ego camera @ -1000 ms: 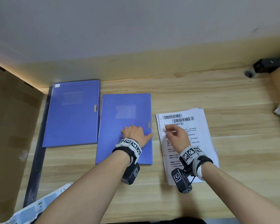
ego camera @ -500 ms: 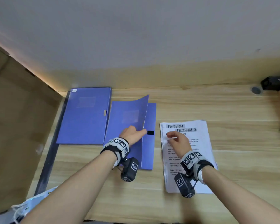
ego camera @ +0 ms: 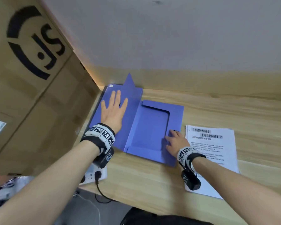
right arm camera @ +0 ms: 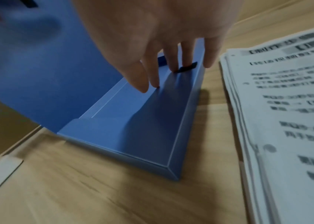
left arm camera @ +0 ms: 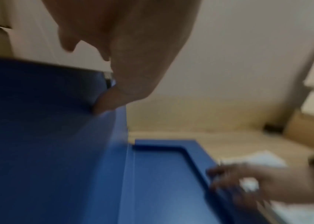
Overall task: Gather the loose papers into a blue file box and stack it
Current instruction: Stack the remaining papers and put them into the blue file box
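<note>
A blue file box (ego camera: 150, 127) lies open on the wooden desk, its tray (right arm camera: 133, 128) empty. Its lid (ego camera: 130, 120) is folded out to the left, over a second blue file box (ego camera: 107, 88). My left hand (ego camera: 115, 104) lies flat on the lid with fingers spread; the left wrist view shows it blurred above the lid (left arm camera: 37, 136). My right hand (ego camera: 172, 138) rests with straight fingers (right arm camera: 152, 72) on the tray's right-hand flap, beside a black fastener patch (right arm camera: 186, 69). The stack of printed papers (ego camera: 214, 153) lies just right of the box, untouched.
A large cardboard carton (ego camera: 31, 78) stands against the desk's left side. A white power strip (ego camera: 94, 176) with a black cable sits below the desk's front left edge. The wall runs close behind the boxes. Bare wood (ego camera: 152, 184) stretches in front of the box.
The lid has swung from half raised to fully open on the left, and my left hand now presses it flat. My right hand left the papers and moved onto the box's right flap.
</note>
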{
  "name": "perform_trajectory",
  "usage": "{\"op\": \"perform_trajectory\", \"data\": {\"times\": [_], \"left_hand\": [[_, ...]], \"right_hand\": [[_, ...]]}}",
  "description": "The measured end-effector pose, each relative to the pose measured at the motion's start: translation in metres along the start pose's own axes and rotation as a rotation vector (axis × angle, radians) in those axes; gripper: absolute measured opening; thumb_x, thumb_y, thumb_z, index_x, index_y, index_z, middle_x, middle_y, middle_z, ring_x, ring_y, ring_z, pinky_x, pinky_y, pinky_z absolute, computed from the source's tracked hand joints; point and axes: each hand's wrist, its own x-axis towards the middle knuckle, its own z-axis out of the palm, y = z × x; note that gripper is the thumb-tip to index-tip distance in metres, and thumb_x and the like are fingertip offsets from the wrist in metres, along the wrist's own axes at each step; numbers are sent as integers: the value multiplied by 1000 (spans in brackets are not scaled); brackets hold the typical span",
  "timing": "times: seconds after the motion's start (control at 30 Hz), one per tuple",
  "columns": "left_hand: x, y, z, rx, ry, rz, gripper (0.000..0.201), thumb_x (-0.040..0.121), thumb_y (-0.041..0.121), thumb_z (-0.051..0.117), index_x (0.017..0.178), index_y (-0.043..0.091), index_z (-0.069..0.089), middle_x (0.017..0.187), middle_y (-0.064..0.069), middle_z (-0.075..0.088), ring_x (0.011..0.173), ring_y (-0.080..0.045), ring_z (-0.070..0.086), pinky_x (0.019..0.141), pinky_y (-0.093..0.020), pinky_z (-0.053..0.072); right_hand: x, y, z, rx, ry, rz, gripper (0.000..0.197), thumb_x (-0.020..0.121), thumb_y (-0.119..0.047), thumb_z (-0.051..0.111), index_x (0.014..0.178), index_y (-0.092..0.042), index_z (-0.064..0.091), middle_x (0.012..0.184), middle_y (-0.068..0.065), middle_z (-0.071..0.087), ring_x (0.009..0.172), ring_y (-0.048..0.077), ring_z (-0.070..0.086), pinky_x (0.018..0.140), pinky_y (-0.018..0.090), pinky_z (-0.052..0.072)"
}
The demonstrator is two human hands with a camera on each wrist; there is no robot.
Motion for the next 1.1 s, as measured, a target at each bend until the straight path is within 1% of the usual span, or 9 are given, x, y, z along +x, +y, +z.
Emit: {"op": "perform_trajectory", "data": {"times": [0.03, 0.1, 0.23, 0.53, 0.7, 0.77, 0.9, 1.0, 1.1], "left_hand": [[-2, 1, 8, 156, -33, 32, 90, 84, 19, 67, 156, 21, 13, 163, -18, -16, 151, -35, -11, 116, -59, 14], [-4, 3, 28, 314, -143, 65, 76, 89, 32, 59, 154, 22, 22, 163, -19, -13, 150, -37, -17, 118, -62, -3], [-1, 12, 65, 253, -319, 37, 71, 92, 44, 49, 154, 25, 22, 164, -14, -11, 151, -35, -15, 116, -63, -9], [15, 46, 113, -125, -502, 60, 67, 92, 35, 44, 154, 24, 19, 165, -10, -13, 152, -29, -8, 116, -59, 11], [22, 74, 120, -217, -551, 61, 70, 92, 34, 43, 155, 26, 13, 164, -11, -14, 152, -29, -7, 116, -54, 17], [22, 85, 121, -233, -558, 67, 71, 92, 34, 44, 154, 24, 13, 164, -13, -13, 152, -30, -5, 117, -54, 17], [25, 115, 112, -297, -484, 102, 68, 92, 35, 42, 153, 16, 18, 165, -15, -3, 152, -29, 1, 118, -51, 15], [24, 153, 92, -434, -312, 269, 63, 93, 31, 43, 151, 12, 26, 164, -13, 12, 151, -27, 13, 118, -45, 20], [15, 205, 69, -572, -286, 430, 63, 96, 27, 43, 155, 14, 22, 165, -7, 10, 153, -22, 10, 121, -41, 17]], "right_hand": [[0, -2, 0, -12, 7, 18, 42, 86, -34, 45, 127, -29, 56, 149, 4, 34, 139, 28, 29, 106, 43, 40], [2, -1, -1, -33, 18, 39, 40, 88, -37, 40, 123, -28, 58, 142, 3, 39, 136, 27, 35, 100, 43, 43], [-2, 18, -3, -88, 29, 45, 38, 90, -40, 35, 113, -25, 61, 132, 1, 46, 131, 23, 43, 95, 40, 45], [-26, 59, -10, -53, 73, 118, 38, 94, -34, 37, 115, -20, 66, 138, 4, 53, 130, 25, 48, 102, 40, 44], [-40, 77, -8, -41, 147, 163, 33, 90, -31, 38, 92, -17, 67, 111, 1, 58, 112, 27, 56, 84, 38, 48], [-47, 83, -8, -38, 139, 178, 30, 90, -30, 39, 90, -16, 66, 110, 2, 57, 111, 27, 56, 82, 38, 47], [-51, 101, -9, 211, 190, 181, 30, 91, -26, 46, 109, -18, 68, 132, 3, 59, 124, 28, 53, 94, 37, 47], [-65, 126, -14, 425, 369, 287, 38, 89, -21, 51, 124, -13, 64, 136, 7, 59, 127, 28, 51, 104, 36, 41], [-94, 163, -13, 389, 459, 445, 41, 91, -23, 55, 129, -9, 56, 138, 11, 52, 128, 31, 44, 105, 39, 37]]}}
